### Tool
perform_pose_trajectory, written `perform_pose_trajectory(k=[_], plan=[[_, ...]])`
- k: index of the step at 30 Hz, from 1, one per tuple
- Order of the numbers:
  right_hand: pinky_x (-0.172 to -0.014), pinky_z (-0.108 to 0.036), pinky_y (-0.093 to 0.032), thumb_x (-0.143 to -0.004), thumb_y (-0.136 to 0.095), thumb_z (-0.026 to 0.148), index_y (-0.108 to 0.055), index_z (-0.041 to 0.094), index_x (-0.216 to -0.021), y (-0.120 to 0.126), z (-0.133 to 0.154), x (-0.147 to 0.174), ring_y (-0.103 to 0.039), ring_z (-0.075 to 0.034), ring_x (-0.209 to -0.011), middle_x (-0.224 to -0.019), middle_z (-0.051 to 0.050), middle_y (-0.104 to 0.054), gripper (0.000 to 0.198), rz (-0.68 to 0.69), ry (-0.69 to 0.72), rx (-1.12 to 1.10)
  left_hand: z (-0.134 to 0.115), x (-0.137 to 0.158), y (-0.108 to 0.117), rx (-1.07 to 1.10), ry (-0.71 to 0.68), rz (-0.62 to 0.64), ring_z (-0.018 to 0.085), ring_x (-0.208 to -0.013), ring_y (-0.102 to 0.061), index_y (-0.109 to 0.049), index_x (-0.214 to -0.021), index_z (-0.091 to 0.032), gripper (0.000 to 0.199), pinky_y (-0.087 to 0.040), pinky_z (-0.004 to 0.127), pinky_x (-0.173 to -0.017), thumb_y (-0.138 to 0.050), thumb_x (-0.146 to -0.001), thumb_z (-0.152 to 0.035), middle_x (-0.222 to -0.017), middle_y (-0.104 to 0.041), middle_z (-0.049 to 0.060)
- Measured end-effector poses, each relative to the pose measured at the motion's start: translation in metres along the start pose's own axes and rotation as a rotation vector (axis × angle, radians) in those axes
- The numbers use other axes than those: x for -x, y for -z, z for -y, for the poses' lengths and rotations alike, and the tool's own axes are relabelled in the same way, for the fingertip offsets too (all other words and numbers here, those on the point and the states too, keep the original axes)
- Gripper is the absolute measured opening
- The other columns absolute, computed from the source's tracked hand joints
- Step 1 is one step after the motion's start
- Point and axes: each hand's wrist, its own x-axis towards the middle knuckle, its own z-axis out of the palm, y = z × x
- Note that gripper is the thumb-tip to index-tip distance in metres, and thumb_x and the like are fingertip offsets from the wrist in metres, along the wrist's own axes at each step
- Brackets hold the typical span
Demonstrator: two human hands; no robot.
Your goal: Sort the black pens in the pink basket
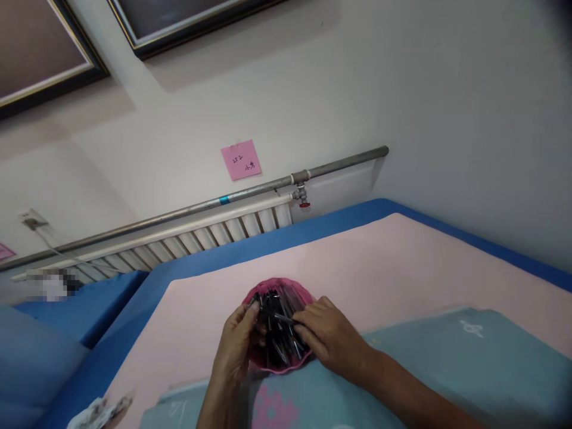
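A round pink basket (pixel 280 370) with a wavy rim sits in front of me, filled with many dark and clear pens (pixel 279 348). Over its left side, my left hand (pixel 239 333) is closed, thumb and fingers pinching the dark end of a pen. From the right, my right hand (pixel 328 336) grips the other end of what looks like the same pen (pixel 281 317), which lies slantwise above the basket. Where the pen meets the left fingers, the detail is too small to make out.
Under the basket is a pale pink sheet (pixel 357 262) on a blue surface (pixel 259 243). A teal cloth (pixel 424 351) lies near me. White crumpled material (pixel 96 414) rests at lower left. Behind stand a radiator (pixel 196 241), a pipe (pixel 348 162) and the wall.
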Motion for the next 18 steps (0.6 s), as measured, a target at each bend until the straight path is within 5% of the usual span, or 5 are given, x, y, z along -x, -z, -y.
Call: perform_pose_trajectory(k=[5,12,18], plan=[[-0.072,-0.033,-0.036,-0.090,-0.042,0.021,-0.061,0.017,-0.086,0.001,0.002,-0.001,-0.052,-0.016,-0.071,-0.076,-0.005,-0.063,0.020,-0.003,-0.056,-0.119,0.001,0.000,0.000,-0.023,-0.049,-0.013,0.007,-0.041,-0.046,-0.052,-0.062,-0.015,0.033,-0.036,0.018,-0.042,-0.076,-0.061,-0.038,-0.048,-0.055,-0.004],[-0.054,-0.025,-0.041,-0.088,-0.043,0.032,-0.062,0.018,-0.073,0.008,0.009,-0.008,-0.053,-0.014,-0.059,-0.061,0.001,-0.057,0.027,0.038,-0.425,-0.605,-0.004,0.006,-0.004,0.072,-0.125,0.012,0.007,-0.042,-0.048,-0.056,-0.068,-0.016,0.028,-0.038,0.018,-0.045,-0.076,-0.061,-0.035,-0.049,-0.058,-0.004],[-0.084,-0.038,-0.047,-0.089,-0.038,0.045,-0.065,0.019,-0.098,0.023,0.028,-0.015,-0.059,-0.023,-0.093,-0.100,-0.009,-0.066,0.039,-0.180,-0.523,-0.771,-0.003,0.000,-0.001,0.224,-0.107,-0.072,0.007,-0.045,-0.051,-0.056,-0.067,-0.016,0.030,-0.040,0.017,-0.046,-0.078,-0.059,-0.034,-0.053,-0.059,-0.004]])
